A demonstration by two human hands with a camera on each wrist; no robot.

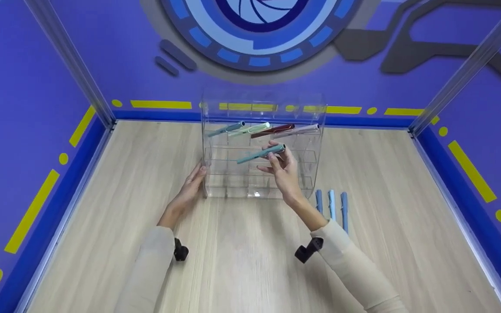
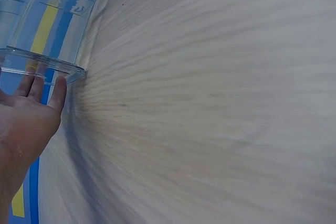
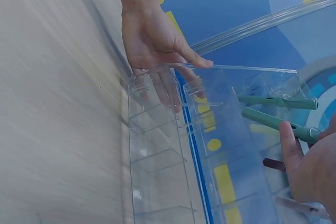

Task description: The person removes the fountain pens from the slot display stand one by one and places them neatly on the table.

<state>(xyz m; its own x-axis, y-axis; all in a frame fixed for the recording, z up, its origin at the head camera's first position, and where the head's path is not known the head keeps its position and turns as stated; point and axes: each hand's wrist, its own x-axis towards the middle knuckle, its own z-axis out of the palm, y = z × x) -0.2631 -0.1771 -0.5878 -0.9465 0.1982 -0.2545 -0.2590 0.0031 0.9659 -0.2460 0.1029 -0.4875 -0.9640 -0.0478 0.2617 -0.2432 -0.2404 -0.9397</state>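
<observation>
Watching from my end, the bit that makes me nervous is the teal pen [image 1: 252, 157] in the right hand [image 1: 287, 173]. The fingers there are closed to a narrow pinch near the cap end, so the other end just sticks out. If that tip catches a lip of the clear plastic pen stand [image 1: 237, 175], I reckon the pen could twist loose. It's in front of the stand, just below the upper row; whether it touches the plastic I can't tell.

Lift too high and the knuckles could bump the dark red pen [image 1: 274, 131] or the lilac pen [image 1: 301, 131] slanting in that row.

Left hand [image 1: 191, 183] has its fingers fairly straight against the stand's left wall, not wrapped round anything I can see. The stand looks light to me, so a hard shove from the front could skid it toward the back edge of the table [image 1: 389, 226], and a sideways one toward the right edge.

Also, the right sleeve [image 1: 355, 261] sits really close to a light blue pen [image 1: 332, 204] and two darker blue pens [image 1: 344, 208] lying between the stand and the table's right edge; a dropped forearm could send those rolling
</observation>
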